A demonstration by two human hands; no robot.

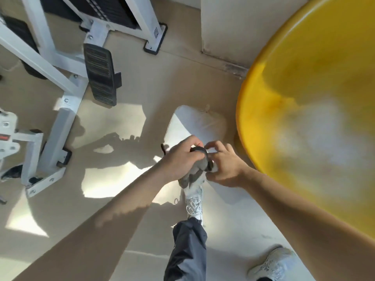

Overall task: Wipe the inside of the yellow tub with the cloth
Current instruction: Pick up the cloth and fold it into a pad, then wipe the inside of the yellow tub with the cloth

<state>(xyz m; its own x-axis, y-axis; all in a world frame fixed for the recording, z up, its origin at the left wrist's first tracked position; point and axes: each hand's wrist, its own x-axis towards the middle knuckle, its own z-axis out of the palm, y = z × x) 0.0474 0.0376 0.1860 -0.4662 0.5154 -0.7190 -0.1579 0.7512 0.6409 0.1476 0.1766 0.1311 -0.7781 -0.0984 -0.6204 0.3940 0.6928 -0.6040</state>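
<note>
Nearest the camera, two bare forearms reach forward and meet in the middle of the view, above a dark, smooth trouser leg and a white laced shoe. A second pale shoe stands further right.

The left hand is closed into a loose fist around a grey cloth, which hangs from it soft and bunched. The right hand is half curled just beside it, its fingertips pinching the same cloth at the upper edge, so both hands hold it between them.

To the right, apart from the hands, the yellow tub fills the side of the view. It is round, of smooth glossy plastic with a thick rim, and its inside shows a pale, blurred whitish patch. The cloth is outside the tub, left of its rim.

Just beyond the hands a white, stuffed sack with a tied top lies on the floor against the tub's base.

The floor is flat beige sheeting with a seam, crossed by hard sunlight and shadows. Farther left stands a white-painted metal frame with bolted feet and a black ribbed pedal. A pale wall rises behind.
</note>
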